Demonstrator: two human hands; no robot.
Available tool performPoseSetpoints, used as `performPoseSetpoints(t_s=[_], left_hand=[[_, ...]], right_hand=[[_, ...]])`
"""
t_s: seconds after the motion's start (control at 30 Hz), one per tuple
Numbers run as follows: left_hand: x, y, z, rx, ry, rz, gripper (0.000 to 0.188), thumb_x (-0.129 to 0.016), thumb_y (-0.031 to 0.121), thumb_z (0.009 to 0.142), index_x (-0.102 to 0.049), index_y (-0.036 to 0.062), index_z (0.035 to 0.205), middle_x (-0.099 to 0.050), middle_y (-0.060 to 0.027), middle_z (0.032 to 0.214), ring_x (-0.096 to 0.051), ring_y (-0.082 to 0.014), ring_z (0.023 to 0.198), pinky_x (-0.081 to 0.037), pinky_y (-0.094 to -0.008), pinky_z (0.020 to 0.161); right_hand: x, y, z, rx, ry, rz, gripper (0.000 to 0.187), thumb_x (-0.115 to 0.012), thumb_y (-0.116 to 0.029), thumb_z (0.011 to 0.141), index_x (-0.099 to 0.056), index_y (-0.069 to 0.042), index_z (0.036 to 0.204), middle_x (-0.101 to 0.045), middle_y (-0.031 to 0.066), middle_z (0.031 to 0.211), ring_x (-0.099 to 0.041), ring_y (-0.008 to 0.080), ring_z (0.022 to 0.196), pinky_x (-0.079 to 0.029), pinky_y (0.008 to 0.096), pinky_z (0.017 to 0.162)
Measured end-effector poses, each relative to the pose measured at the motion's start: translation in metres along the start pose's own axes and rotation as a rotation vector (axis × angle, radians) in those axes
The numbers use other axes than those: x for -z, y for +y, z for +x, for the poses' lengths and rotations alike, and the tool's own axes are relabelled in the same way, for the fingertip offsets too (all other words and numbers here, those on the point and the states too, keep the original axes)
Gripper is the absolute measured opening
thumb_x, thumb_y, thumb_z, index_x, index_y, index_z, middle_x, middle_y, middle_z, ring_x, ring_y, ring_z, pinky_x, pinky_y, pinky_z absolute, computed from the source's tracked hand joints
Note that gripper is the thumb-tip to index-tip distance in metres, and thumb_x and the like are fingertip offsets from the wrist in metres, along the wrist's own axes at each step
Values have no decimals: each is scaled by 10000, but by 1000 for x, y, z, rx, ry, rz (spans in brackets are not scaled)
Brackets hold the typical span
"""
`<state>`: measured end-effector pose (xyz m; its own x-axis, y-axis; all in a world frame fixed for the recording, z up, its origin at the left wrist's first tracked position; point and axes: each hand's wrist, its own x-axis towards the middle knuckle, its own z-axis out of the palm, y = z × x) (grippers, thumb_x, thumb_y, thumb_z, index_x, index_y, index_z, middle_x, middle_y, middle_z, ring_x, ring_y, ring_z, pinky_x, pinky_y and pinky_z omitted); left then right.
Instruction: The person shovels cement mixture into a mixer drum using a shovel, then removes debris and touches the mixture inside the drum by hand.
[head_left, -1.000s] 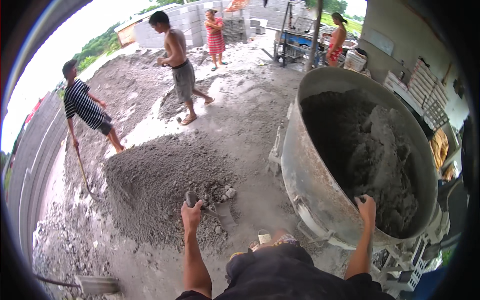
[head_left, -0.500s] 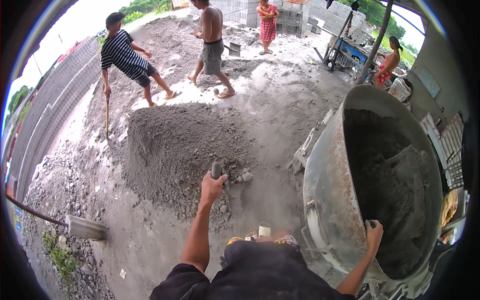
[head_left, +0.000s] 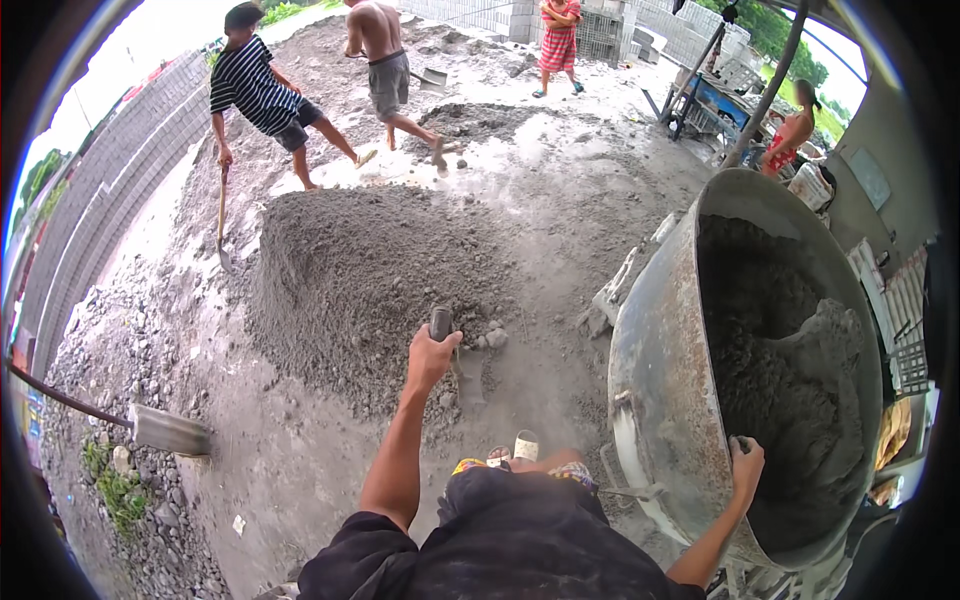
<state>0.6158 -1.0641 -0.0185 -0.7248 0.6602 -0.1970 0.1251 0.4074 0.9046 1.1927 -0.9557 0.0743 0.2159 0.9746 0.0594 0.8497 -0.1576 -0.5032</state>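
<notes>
My left hand is wrapped round the dark grey handle of a shovel, seen nearly end-on. A flat grey blade shows below it, by the foot of a heap of grey sand mix. On the right stands a large rusty metal mixer drum, tilted with its mouth toward the right. Inside it lies dark grey mix, partly smooth and partly crumbly. My right hand is closed over the near rim of the drum, its fingers curled and partly hidden.
One person in a striped shirt holds a shovel beyond the heap; a shirtless person carries another. Two people in red stand farther back. A grey shovel blade lies at left near gravel. Concrete blocks are stacked behind.
The shirtless person has stepped left and turned away. The mix inside the drum has shifted shape. My hands keep their grips; the view has moved slightly.
</notes>
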Motion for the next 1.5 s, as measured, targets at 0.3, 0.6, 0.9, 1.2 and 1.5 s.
performPoseSetpoints(t_s=[0.3, 0.6, 0.9, 1.2, 1.5], left_hand=[[5, -3, -5, -5, 26, -15, 426, -715, 330, 762, -564, -21, 952, -602, -98, 712, -590, -191, 602, -469, -345, 555], [10, -19, -4, -63, 89, -32, 376, -734, 302, 774, -560, 2, 919, -551, -41, 630, -532, -128, 513, -441, -304, 472], [15, -9, -12, 29, 53, 19, 434, -712, 349, 770, -575, -26, 941, -625, -119, 756, -613, -213, 647, -484, -363, 607], [15, -15, -10, -5, 67, 8, 424, -708, 340, 775, -571, -24, 944, -626, -123, 773, -613, -203, 655, -482, -347, 603], [17, -11, -12, 18, 56, -17, 438, -712, 345, 767, -569, -29, 944, -627, -122, 758, -615, -203, 642, -484, -353, 589]], right_hand=[[-1, -1, 1, -8, -20, -8, 290, -667, -207, 837, -662, 42, 986, -678, 200, 912, -656, 317, 872, -479, 369, 753], [1, -4, 1, 8, -39, 7, 282, -665, -200, 840, -663, 41, 986, -677, 199, 929, -653, 315, 895, -479, 374, 765], [4, -9, -3, -28, -65, -2, 310, -618, -207, 881, -652, 50, 1051, -670, 201, 988, -638, 316, 933, -469, 395, 798], [0, 0, 0, -12, -37, 42, 281, -641, -199, 859, -659, 44, 1001, -672, 209, 935, -644, 326, 886, -473, 387, 763], [-2, 9, 2, 16, -43, 18, 269, -632, -189, 859, -660, 40, 998, -671, 210, 934, -644, 334, 878, -472, 385, 763]])
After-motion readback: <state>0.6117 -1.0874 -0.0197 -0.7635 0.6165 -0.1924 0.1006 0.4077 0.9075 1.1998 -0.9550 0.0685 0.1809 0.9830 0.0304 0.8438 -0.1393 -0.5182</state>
